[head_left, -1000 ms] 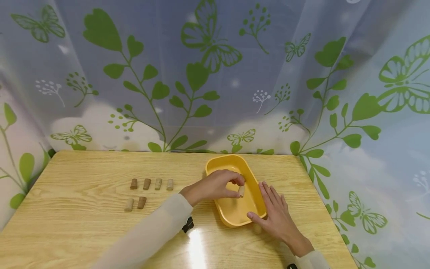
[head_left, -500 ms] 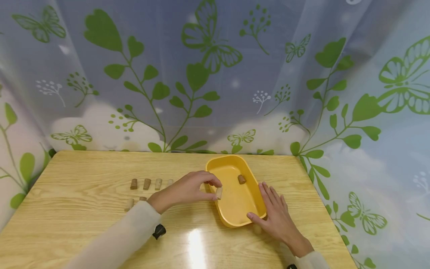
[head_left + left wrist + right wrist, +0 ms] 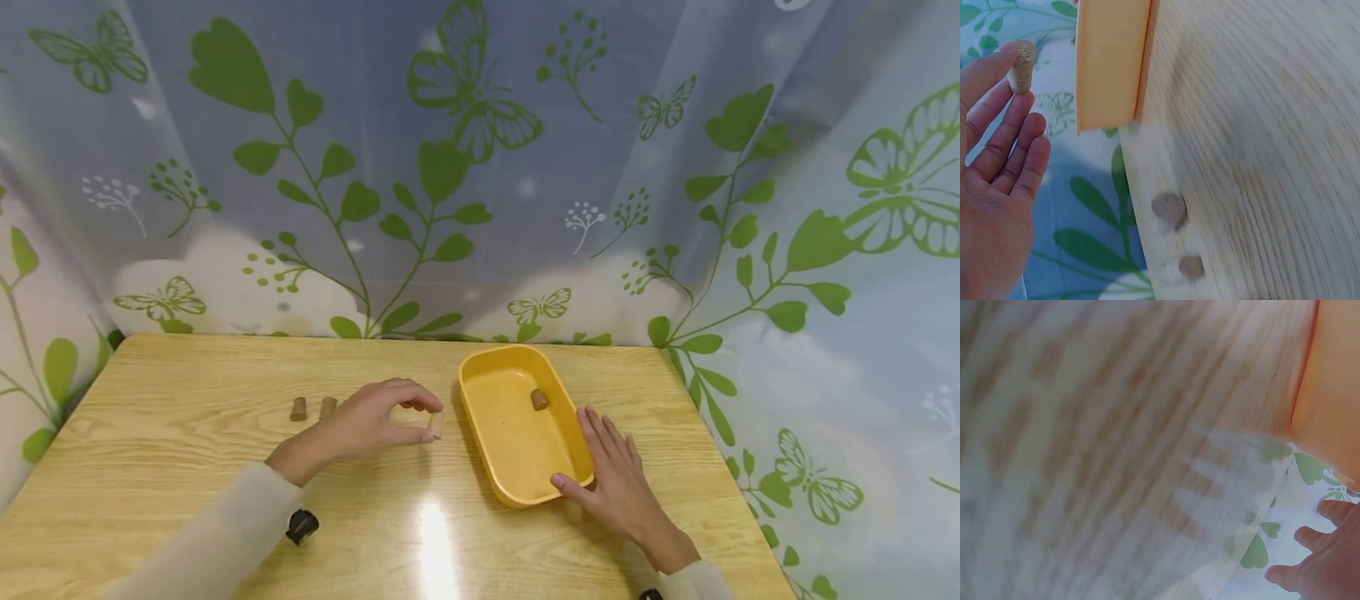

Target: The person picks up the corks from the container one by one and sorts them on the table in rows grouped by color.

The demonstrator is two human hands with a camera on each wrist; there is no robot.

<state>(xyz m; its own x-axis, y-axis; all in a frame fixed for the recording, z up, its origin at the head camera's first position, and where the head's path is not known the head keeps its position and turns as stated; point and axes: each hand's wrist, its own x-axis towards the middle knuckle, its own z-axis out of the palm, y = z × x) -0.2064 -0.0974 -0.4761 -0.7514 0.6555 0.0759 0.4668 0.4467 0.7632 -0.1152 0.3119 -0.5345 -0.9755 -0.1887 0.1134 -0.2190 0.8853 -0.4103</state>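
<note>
My left hand [image 3: 360, 421] pinches a light tapered cork [image 3: 1021, 67] between thumb and fingertips, above the table just left of the yellow tray [image 3: 517, 454]. One darker brown cork [image 3: 539, 400] lies inside that tray. My right hand [image 3: 618, 479] rests with straight fingers against the tray's right side, its thumb over the near rim. On the table to the left, two brown corks show, the left one [image 3: 298, 408] and the right one [image 3: 327, 407]. The left hand and forearm hide the table behind them.
The wooden table [image 3: 187, 417] ends at a curtain [image 3: 315, 208] printed with leaves and butterflies, at the back and on the right. A bright light reflection [image 3: 437, 542] lies on the tabletop near the front.
My left hand has moved left out of the tray, with the light cork still pinched. The brown cork in the tray has come into sight. My right hand stays put.
</note>
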